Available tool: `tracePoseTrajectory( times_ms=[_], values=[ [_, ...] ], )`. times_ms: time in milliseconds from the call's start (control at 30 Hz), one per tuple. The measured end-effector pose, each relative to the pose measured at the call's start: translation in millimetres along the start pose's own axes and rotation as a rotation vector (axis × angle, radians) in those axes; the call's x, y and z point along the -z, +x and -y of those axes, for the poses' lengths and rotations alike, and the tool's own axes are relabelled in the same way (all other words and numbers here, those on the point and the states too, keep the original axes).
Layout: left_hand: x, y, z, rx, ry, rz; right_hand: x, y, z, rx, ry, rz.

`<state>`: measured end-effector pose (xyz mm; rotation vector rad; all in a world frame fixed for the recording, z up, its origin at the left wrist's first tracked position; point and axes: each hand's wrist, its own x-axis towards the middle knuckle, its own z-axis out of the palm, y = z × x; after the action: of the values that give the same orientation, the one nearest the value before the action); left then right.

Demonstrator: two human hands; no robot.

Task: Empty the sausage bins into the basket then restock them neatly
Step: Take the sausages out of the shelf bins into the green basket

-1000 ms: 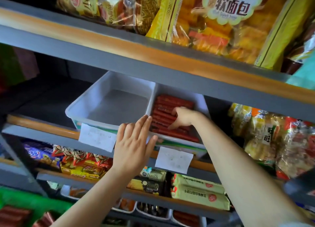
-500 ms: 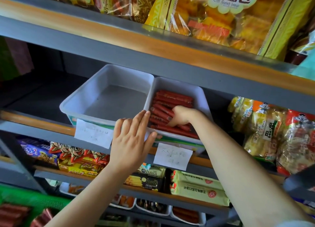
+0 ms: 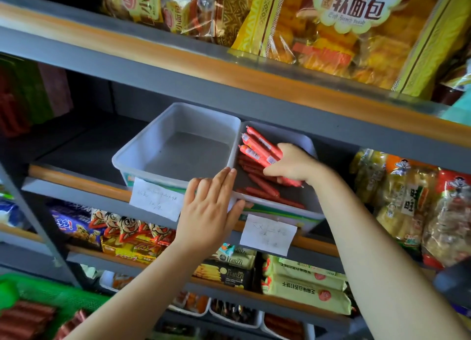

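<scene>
Two white plastic bins sit side by side on the middle shelf. The left bin point(image 3: 142, 151) holds nothing. The right bin point(image 3: 309, 145) holds several red sausages point(image 3: 262, 186) lying loose on its floor. My right hand point(image 3: 293, 165) grips a bundle of red sausages point(image 3: 257, 148) lifted above the rest, their ends pointing up and left. My left hand point(image 3: 211, 207) rests flat with straight fingers on the front rims where the two bins meet. A green basket point(image 3: 63, 296) with red sausages in it shows at the bottom left.
Paper price notes point(image 3: 156, 199) hang under each bin. The shelf above point(image 3: 229, 74) is low and carries bags of bread point(image 3: 344, 26). Snack packs point(image 3: 407, 202) stand right of the bins. Lower shelves hold snack packs and biscuit boxes point(image 3: 229, 268).
My right hand has closed around a bundle of sausages and raised it off the pile in the right bin. My left hand stays at the bins' front rims.
</scene>
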<state>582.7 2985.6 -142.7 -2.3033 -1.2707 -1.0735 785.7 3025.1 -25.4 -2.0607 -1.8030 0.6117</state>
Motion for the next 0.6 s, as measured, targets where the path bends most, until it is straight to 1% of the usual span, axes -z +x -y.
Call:
tracePoseTrajectory(
  times_ms=[100, 167, 233, 267, 300, 333, 433, 467, 533, 600],
  values=[
    [2, -2, 0, 0.01, -0.005, 0.043, 14, -32, 16, 0.027, -0.018, 0.037],
    [5, -2, 0, 0.028, -0.025, 0.106, 18, -54, 25, 0.049, 0.004, 0.065],
    [12, 1, 2, 0.037, -0.106, 0.182, 18, -74, 31, 0.075, 0.093, 0.091],
    [19, 2, 3, 0.04, -0.202, 0.19, 16, -85, 34, 0.091, 0.16, 0.105],
    [27, 3, 5, 0.056, -0.349, 0.168, 14, -95, 39, 0.106, 0.236, 0.12],
    [41, 4, 5, 0.119, -0.55, 0.138, 9, -104, 43, 0.118, 0.323, 0.135],
    [87, -4, 7, 0.46, -1.255, 0.092, -16, -123, 59, 0.152, 0.553, 0.186],
    [96, -8, 9, 0.544, -1.445, 0.099, -29, -126, 65, 0.159, 0.609, 0.203],
    [102, -20, 17, 0.648, -1.68, 0.183, -59, -128, 78, 0.16, 0.714, 0.249],
    [101, -35, 31, 0.789, -1.837, 0.266, -95, -125, 91, 0.153, 0.791, 0.304]
  ],
)
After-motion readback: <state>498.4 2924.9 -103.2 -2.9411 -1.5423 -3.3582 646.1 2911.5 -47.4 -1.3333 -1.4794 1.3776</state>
